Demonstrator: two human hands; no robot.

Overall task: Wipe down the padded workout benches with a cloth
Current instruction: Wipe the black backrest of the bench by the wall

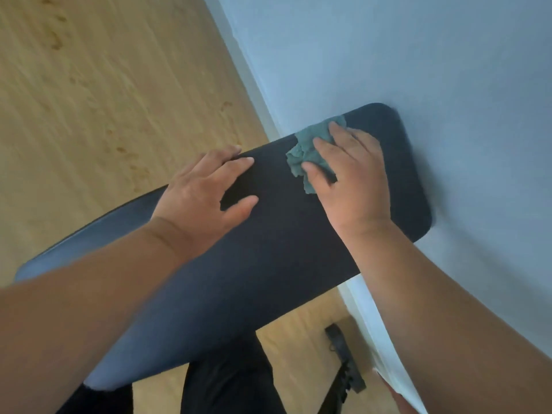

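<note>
Wood flooring (89, 85) and a pale wall (418, 55) frame the black bench pad (283, 249), whose far end sits by the wall. I have my right hand (349, 180) flat, fingers straight, pressing the crumpled green cloth (310, 150) onto the pad's far end; my left hand (203, 189) lies spread and released nearer mid-pad, I judge to steady it

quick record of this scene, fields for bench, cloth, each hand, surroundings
bench: dark, padded, its far end by the wall
cloth: teal, bunched, lying on the bench near its far end
right hand: fingers straight, pressing the cloth onto the pad
left hand: flat on the bench at its left edge, apart from the cloth
floor: light wood, to the left of the bench and under it
</note>
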